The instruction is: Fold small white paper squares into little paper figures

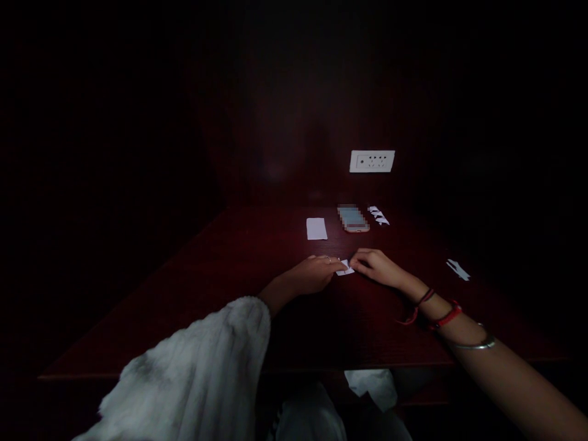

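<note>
A small piece of white paper lies on the dark red table between my two hands. My left hand, with a ring on one finger, rests over its left side, thumb and fingers pressed on the paper. At the paper's right edge, my right hand has its fingertips curled together in a pinch, and I cannot make out exactly what part they grip. Part of the paper is hidden under the fingers.
Beyond my hands lie a blank white sheet, a phone and cut paper scraps. More paper strips are at the right. A wall socket sits above the dark table. White crumpled material shows below the front edge.
</note>
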Demonstrator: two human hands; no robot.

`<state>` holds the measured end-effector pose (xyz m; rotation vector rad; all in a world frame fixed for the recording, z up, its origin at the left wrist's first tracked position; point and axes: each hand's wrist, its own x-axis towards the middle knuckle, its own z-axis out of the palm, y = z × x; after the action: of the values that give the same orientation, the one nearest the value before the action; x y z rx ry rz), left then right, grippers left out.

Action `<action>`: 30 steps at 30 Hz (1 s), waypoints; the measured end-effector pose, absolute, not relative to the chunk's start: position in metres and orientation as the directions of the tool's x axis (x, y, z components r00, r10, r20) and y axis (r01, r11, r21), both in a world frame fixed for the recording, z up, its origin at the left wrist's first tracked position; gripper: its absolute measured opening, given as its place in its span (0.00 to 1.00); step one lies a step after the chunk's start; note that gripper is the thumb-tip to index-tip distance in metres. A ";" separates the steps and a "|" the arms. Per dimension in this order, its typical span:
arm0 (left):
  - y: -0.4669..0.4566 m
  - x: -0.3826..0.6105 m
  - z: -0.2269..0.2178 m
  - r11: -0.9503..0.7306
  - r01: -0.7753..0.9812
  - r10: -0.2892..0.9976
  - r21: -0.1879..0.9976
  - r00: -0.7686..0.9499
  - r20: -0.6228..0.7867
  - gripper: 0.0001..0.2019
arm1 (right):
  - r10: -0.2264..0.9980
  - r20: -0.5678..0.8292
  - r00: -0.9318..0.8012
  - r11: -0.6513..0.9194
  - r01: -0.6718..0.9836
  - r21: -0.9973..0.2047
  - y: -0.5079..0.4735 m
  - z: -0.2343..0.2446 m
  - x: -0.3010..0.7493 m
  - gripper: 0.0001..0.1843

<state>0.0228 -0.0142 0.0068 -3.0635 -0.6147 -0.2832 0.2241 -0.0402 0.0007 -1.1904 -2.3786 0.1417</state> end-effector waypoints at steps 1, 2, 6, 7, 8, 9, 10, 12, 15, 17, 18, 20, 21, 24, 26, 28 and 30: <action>-0.014 0.023 0.007 -0.923 0.383 0.382 0.028 0.906 0.180 0.19 | 0.790 0.369 -0.490 0.601 0.740 -0.303 -0.039 -0.001 0.224 0.10; -0.014 0.023 0.006 -0.922 0.386 0.383 0.024 0.906 0.180 0.19 | 0.801 0.368 -0.472 0.584 0.750 -0.310 -0.038 -0.002 0.224 0.09; -0.013 0.022 0.006 -0.921 0.389 0.384 -0.009 0.913 0.140 0.22 | 0.835 0.353 -0.421 0.534 0.775 -0.338 -0.033 -0.006 0.224 0.07; -0.013 0.022 0.006 -0.922 0.386 0.381 -0.015 0.915 0.131 0.23 | 0.842 0.352 -0.409 0.523 0.779 -0.346 -0.032 -0.006 0.224 0.07; -0.013 0.022 0.006 -0.923 0.384 0.379 -0.020 0.917 0.125 0.24 | 0.849 0.349 -0.397 0.512 0.783 -0.354 -0.032 -0.006 0.224 0.07; -0.014 0.022 0.006 -0.923 0.385 0.379 -0.023 0.917 0.124 0.24 | 0.855 0.345 -0.387 0.502 0.786 -0.362 -0.031 -0.006 0.224 0.07; -0.014 0.022 0.006 -0.922 0.386 0.380 -0.025 0.917 0.123 0.24 | 0.862 0.336 -0.380 0.492 0.788 -0.370 -0.031 -0.006 0.224 0.07; -0.014 0.023 0.006 -0.921 0.388 0.382 -0.030 0.916 0.124 0.24 | 0.873 0.319 -0.368 0.474 0.793 -0.382 -0.030 -0.006 0.224 0.07; -0.014 0.023 0.006 -0.920 0.389 0.382 -0.039 0.916 0.118 0.25 | 0.887 0.310 -0.342 0.446 0.810 -0.381 -0.029 -0.007 0.224 0.07; -0.015 0.023 0.007 -0.919 0.391 0.384 -0.047 0.916 0.114 0.25 | 0.892 0.311 -0.329 0.433 0.822 -0.371 -0.029 -0.008 0.223 0.07; -0.016 0.023 0.007 -0.917 0.395 0.387 -0.052 0.915 0.114 0.25 | 0.893 0.310 -0.326 0.428 0.826 -0.366 -0.028 -0.008 0.223 0.07; -0.017 0.024 0.008 -0.913 0.404 0.396 -0.059 0.911 0.118 0.23 | 0.897 0.303 -0.322 0.420 0.833 -0.360 -0.027 -0.009 0.223 0.07; -0.017 0.025 0.008 -0.911 0.409 0.400 -0.061 0.909 0.119 0.23 | 0.899 0.298 -0.321 0.417 0.836 -0.357 -0.027 -0.009 0.223 0.07; -0.019 0.026 0.009 -0.906 0.419 0.410 -0.058 0.904 0.117 0.22 | 0.904 0.296 -0.308 0.404 0.843 -0.355 -0.026 -0.010 0.224 0.07; -0.019 0.027 0.010 -0.907 0.417 0.409 -0.053 0.905 0.113 0.23 | 0.907 0.296 -0.299 0.395 0.847 -0.357 -0.026 -0.011 0.224 0.07; -0.019 0.027 0.010 -0.909 0.413 0.406 -0.048 0.907 0.113 0.23 | 0.913 0.290 -0.288 0.382 0.851 -0.360 -0.025 -0.011 0.223 0.07; -0.020 0.028 0.011 -0.906 0.420 0.413 -0.043 0.904 0.113 0.23 | 0.917 0.284 -0.281 0.374 0.852 -0.366 -0.025 -0.012 0.223 0.07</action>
<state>0.0281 -0.0198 0.0107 -3.0001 -0.6575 -0.1558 0.2225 -0.0255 -0.0118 -1.5281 -2.1955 0.1961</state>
